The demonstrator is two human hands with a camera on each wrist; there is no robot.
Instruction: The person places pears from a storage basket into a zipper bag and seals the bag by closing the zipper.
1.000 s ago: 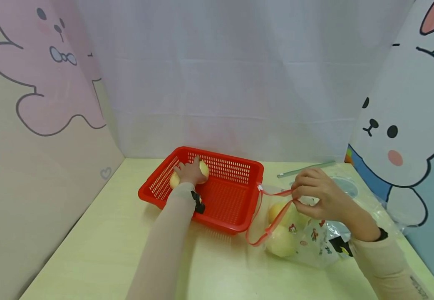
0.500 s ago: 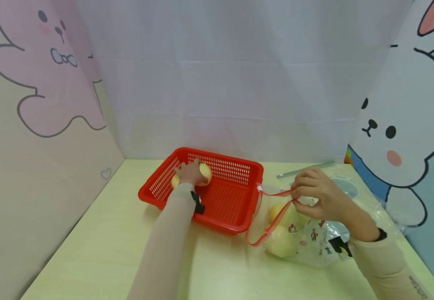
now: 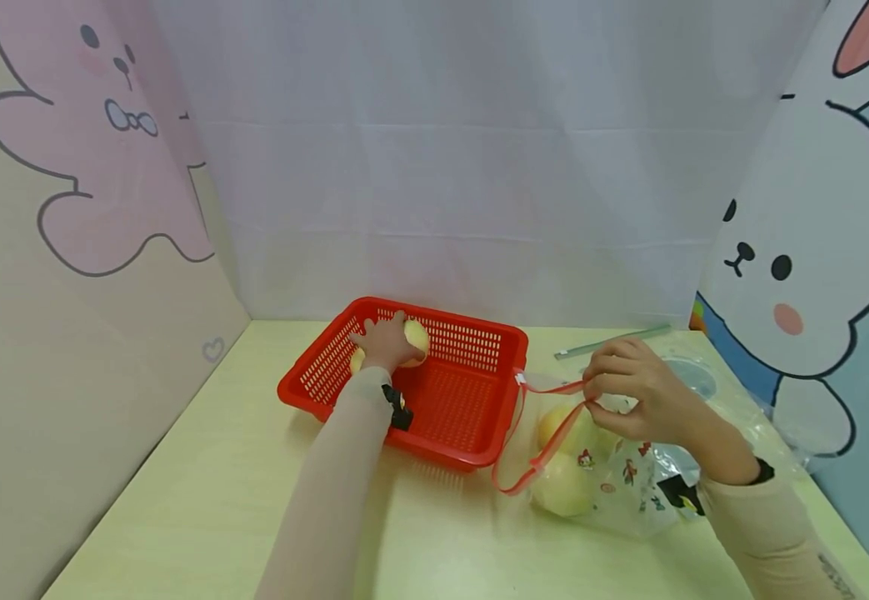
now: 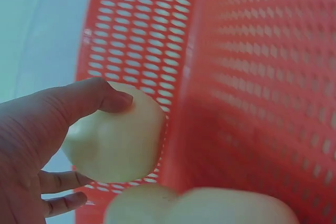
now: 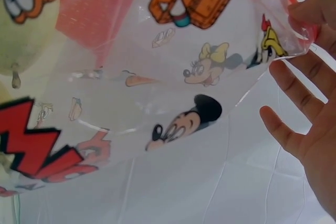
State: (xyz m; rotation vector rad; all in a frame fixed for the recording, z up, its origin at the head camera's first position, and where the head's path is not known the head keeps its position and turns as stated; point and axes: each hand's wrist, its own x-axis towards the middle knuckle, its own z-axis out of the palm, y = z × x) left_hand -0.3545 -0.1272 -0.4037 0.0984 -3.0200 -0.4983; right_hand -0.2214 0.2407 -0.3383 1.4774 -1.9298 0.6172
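My left hand [image 3: 387,343] is inside the red plastic basket [image 3: 471,458], gripping a pale yellow pear [image 3: 417,340] with the thumb on its top. In the left wrist view this pear [image 4: 118,140] is by the slotted side wall, and more pears [image 4: 236,208] lie beside it. To the right, my right hand [image 3: 640,392] pinches the red-trimmed mouth [image 3: 554,450] of a clear plastic bag [image 3: 621,504] printed with cartoon figures. The bag's mouth faces the basket. Several pears [image 3: 563,485] sit inside it, one showing its stem in the right wrist view.
Behind the bag, a thin green strip [image 3: 610,342] lies on the pale table [image 3: 202,500]. Clear crumpled plastic [image 3: 749,417] spreads at the right, with a round bluish patch [image 3: 692,375] near it. A white curtain [image 3: 464,167] closes the back; printed panels stand at both sides.
My left hand and the pear have shifted slightly to the right within the basket. The right hand and the bag have stayed in place.
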